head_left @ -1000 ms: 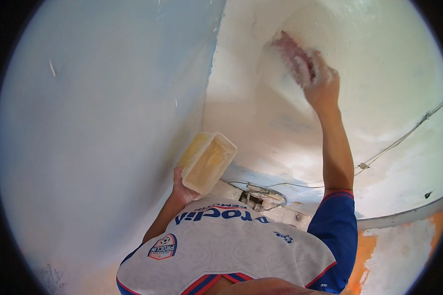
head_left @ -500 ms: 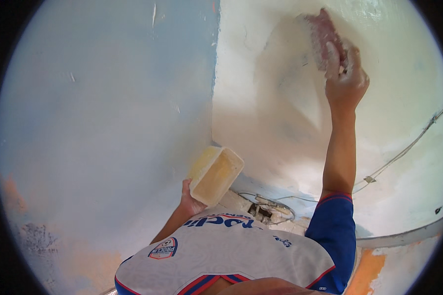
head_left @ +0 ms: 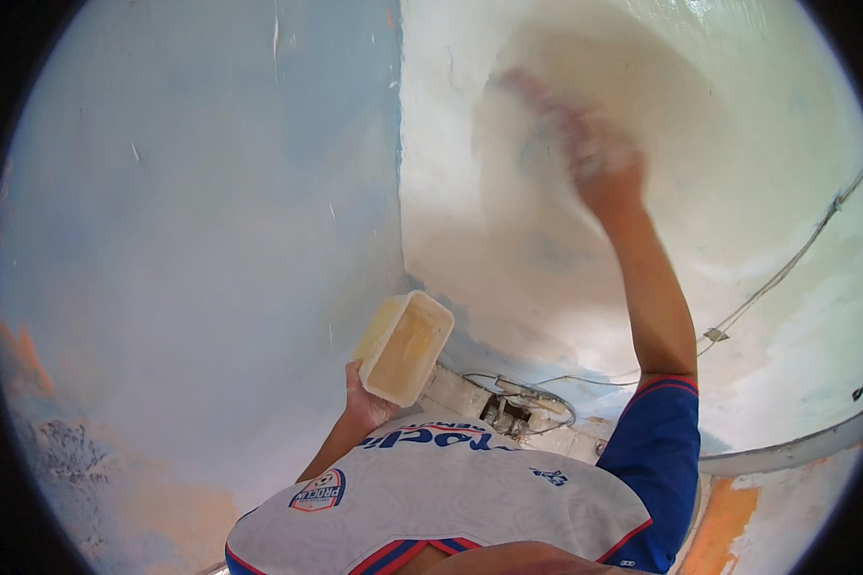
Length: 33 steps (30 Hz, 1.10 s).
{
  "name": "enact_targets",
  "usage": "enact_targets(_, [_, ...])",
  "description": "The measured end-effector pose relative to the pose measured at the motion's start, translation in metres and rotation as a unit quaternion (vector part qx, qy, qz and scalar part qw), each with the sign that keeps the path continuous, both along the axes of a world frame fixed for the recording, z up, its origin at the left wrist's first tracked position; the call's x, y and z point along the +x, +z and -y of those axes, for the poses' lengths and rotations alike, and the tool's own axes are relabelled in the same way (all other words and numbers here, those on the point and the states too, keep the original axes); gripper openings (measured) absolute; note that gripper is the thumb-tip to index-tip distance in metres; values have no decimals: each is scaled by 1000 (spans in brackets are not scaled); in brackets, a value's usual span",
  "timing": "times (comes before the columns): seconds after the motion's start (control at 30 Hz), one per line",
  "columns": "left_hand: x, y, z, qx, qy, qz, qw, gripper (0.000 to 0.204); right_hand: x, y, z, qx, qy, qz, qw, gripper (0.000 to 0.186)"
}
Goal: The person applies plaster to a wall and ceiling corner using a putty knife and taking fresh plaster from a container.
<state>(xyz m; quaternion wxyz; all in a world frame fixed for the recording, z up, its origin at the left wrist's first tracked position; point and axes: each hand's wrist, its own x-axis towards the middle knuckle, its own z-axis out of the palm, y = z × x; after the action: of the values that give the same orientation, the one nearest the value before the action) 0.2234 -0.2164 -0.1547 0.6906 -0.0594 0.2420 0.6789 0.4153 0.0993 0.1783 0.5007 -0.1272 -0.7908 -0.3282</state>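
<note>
My left hand (head_left: pixel 366 399) is closed on the lower end of a pale yellow rectangular plastic tub (head_left: pixel 384 326). The tub is tilted, its open side facing me, with whitish smears inside. Up on the cream wall (head_left: pixel 681 240), right of the corner, my right hand (head_left: pixel 609 165) grips a flat, dark red spreader (head_left: pixel 551 107). Hand and spreader are blurred by motion, and their shadow falls on the wall around them. White residue coats the fingers. Whether the spreader's edge touches the wall is hard to tell.
A blue-grey, patchy wall (head_left: pixel 211 220) meets the cream one at a vertical corner. Thin cables (head_left: pixel 786 273) run along the right wall. Below the tub, a coiled cable (head_left: pixel 547 398) lies among metal parts. Orange patches (head_left: pixel 724 522) show at lower right.
My right hand has swept the spreader left and slightly down across the cream wall. The tub in my left hand has shifted a little left in the picture.
</note>
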Motion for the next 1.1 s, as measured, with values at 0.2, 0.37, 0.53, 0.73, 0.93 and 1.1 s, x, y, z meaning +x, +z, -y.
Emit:
enact_targets(0.2, [6, 5, -2, 12, 2, -37, 999, 72, 1, -7, -67, 15, -87, 39, 995, 24])
enact_targets(0.37, [7, -7, 10, 43, 43, -22, 998, 70, 31, 108, 9, -80, 78, -339, 934, 24])
enact_targets(0.53, [12, 0, 9, 11, 52, 3, 999, 68, -10, 5, 7, 1, 94, 46, 994, 31])
enact_targets(0.73, [11, 11, 7, 24, 51, -36, 998, 68, 31, 73, -21, -111, -128, -21, 985, 38])
enact_targets(0.93, [7, -6, 11, 54, 36, -49, 997, 71, 59, 146, 17, -94, 71, -282, 952, 32])
enact_targets(1.1, [13, -10, -2, 57, 7, -24, 998, 71, 33, 19, -2, -61, 4, 115, 991, 43])
